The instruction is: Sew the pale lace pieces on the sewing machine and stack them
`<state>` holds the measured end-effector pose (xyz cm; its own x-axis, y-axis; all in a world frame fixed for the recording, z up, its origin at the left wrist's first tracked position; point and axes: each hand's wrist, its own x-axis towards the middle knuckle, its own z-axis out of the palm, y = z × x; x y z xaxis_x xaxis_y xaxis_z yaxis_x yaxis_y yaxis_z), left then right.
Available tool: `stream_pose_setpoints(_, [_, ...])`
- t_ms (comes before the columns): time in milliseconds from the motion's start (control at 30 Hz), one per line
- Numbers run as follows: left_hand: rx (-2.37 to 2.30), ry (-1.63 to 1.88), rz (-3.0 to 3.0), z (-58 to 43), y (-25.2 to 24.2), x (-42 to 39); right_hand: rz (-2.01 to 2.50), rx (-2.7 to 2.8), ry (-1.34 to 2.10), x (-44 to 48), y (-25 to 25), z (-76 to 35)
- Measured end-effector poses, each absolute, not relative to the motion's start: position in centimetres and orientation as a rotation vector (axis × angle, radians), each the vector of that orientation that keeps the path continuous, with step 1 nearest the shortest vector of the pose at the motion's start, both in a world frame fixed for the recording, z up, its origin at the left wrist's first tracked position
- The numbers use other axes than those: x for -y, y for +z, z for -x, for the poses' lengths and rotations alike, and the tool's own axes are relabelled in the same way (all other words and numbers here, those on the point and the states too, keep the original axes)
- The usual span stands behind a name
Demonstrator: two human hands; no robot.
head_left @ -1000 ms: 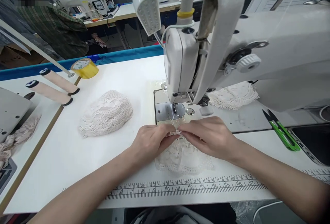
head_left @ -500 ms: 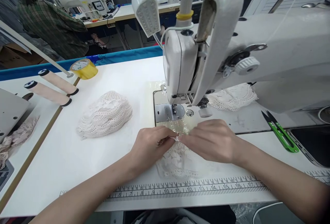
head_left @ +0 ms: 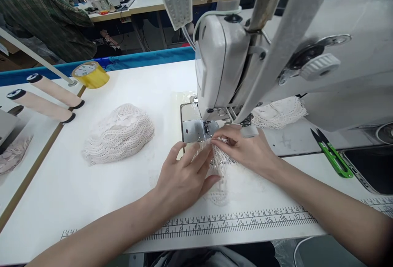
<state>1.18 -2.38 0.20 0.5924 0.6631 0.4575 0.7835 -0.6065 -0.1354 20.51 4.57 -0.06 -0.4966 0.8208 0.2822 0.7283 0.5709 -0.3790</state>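
Observation:
A piece of white lace (head_left: pixel 220 193) lies in front of the presser foot (head_left: pixel 207 130) of a white sewing machine (head_left: pixel 221 54). My right hand (head_left: pixel 248 146) pinches the lace between thumb and fingers, just at the right front of the foot. Flat over the lace's left side rests my left hand (head_left: pixel 184 177), its fingers stretched out and the thumb apart. The left fingertips touch the fabric near the right ones. Part of the lace is hidden under both hands. The lace edge right at the needle is too small to make out.
A pile of lace (head_left: pixel 119 134) lies to the left; more lace (head_left: pixel 278 113) is behind the needle area. Green thread snips (head_left: pixel 334 158) lie beside a phone (head_left: pixel 371 166). Thread cones (head_left: pixel 43 105) and yellow tape (head_left: pixel 91 75) stand far left. A person (head_left: pixel 39 17) sits beyond.
Both hands have moved forward to the presser foot with the lace. My left hand has gone from a pinch to spread fingers; the right still pinches. The view has shifted closer to the machine.

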Motion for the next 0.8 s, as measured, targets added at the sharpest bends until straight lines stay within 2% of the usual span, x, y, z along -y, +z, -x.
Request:
stream_pose_setpoints(167, [1.203, -0.456, 2.509, -1.3, 0.3, 2.9, 1.013, 2.546, -0.055, -4.1, 0.1, -20.4])
stream_pose_setpoints(333, [1.233, -0.511, 2.551, -1.2, 0.3, 2.6, 1.007, 2.710, -0.275, -3.9, 0.3, -19.6])
stream_pose_setpoints(500, [1.300, -0.614, 2.583, -0.9, 0.2, 1.8, 0.976, 2.624, -0.536, -3.0, 1.0, -20.0])
stream_pose_setpoints(800, [1.310, -0.573, 2.585, -0.9, 0.2, 1.7, 1.069, 2.631, -0.542, -2.7, 0.4, -20.3])
